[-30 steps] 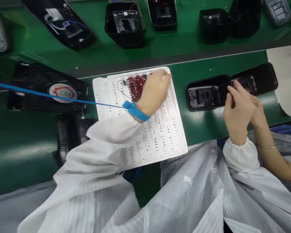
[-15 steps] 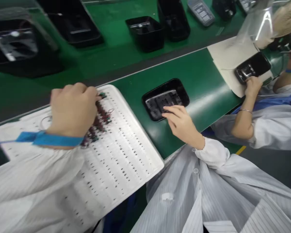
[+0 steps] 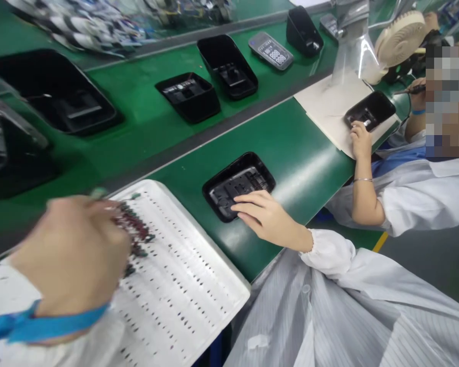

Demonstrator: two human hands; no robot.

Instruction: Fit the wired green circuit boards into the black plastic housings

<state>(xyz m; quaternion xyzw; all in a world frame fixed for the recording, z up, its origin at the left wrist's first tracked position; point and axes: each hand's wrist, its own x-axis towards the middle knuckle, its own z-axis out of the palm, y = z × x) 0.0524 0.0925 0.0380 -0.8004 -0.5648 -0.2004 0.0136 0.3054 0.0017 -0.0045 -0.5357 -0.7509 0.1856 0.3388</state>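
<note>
My left hand (image 3: 72,244), blurred and with a blue band at the wrist, is over the far left part of a white perforated tray (image 3: 199,239). Its fingers are closed, and a small green part (image 3: 98,192), also blurred, shows at them. Beside the fingers a bunch of dark red wired parts with green ends (image 3: 135,224) lies on the tray. My right hand (image 3: 262,214) has its fingers stretched out over the near left rim of a black plastic casing (image 3: 245,178). The casing lies open side up, with molded ribs inside; the fingertips hide one corner.
Black housings (image 3: 227,66) and a display panel (image 3: 271,51) stand along the raised green strip behind. Bagged cables (image 3: 99,25) lie at the back. On the right, a co-worker's hand (image 3: 361,140) touches another black casing (image 3: 371,109) on pale sheets, near a beige fan (image 3: 401,38).
The view has turned, so tray and casing appear lower and further left. My left hand has moved slightly left and nearer, and a green part now shows at its fingers. My right hand stays at the casing.
</note>
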